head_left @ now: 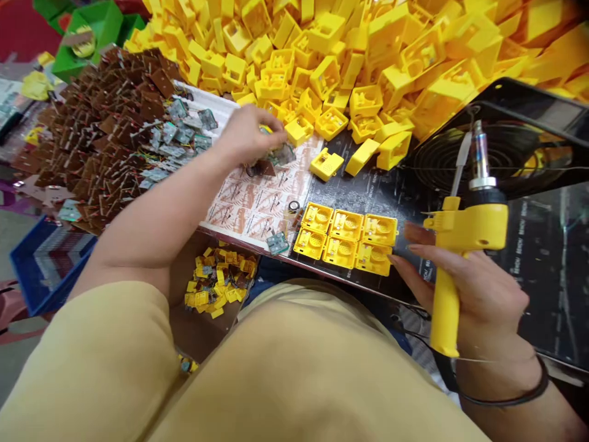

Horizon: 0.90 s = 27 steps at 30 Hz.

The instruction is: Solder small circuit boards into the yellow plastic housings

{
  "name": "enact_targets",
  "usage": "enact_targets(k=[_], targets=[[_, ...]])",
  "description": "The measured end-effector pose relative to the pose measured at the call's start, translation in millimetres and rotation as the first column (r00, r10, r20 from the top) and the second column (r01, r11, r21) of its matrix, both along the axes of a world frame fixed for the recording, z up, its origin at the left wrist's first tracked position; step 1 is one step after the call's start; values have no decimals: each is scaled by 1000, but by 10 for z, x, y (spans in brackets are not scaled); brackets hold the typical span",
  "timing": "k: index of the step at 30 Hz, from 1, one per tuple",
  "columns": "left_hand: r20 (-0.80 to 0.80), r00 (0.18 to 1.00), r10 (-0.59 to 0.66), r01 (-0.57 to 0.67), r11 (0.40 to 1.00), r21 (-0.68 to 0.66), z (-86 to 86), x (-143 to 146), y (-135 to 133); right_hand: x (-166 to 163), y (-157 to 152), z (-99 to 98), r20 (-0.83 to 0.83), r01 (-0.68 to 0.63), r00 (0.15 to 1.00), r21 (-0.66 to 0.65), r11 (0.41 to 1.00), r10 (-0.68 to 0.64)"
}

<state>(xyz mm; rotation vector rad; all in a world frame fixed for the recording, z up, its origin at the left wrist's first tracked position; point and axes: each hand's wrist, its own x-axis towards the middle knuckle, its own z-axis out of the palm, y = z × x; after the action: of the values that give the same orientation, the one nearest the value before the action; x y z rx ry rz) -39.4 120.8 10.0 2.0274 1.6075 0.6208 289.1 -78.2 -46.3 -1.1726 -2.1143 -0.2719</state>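
Observation:
My left hand (251, 136) reaches across to the back of the table with its fingers pinched together. A bit of yellow shows between them, and a greenish circuit board (284, 155) lies right at the fingertips; what they grip is mostly hidden. In my right hand (488, 294) rests a yellow soldering gun (445, 307), its metal tip pointing up and away. The thumb and fingertips of that hand reach the right edge of a block of yellow plastic cases (346, 253), set open side up in two rows. Left of the block lies another circuit board (277, 243) beside a small round part (293, 206).
Yellow cases (276, 67) form a large heap at the back. Brown boards (101, 123) with wires are piled at left. A black fan (488, 147) stands at right, close to the soldering tip. Below the table edge, a cardboard box (197, 334) holds yellow pieces.

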Motion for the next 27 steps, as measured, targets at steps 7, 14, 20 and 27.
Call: enact_targets(k=[7,14,20,27], targets=[[545,839,-1,-134,969,209,583,-261,428,86,-46,26,93,95,991,50,994,-99],[32,983,182,-185,970,157,281,-166,421,37,24,39,59,-9,998,61,998,5],[352,927,130,-139,990,0,284,-175,389,57,14,81,26,-11,1000,49,999,10],[502,843,190,-121,978,-167,292,-207,384,33,-3,58,-12,-37,999,25,999,38]])
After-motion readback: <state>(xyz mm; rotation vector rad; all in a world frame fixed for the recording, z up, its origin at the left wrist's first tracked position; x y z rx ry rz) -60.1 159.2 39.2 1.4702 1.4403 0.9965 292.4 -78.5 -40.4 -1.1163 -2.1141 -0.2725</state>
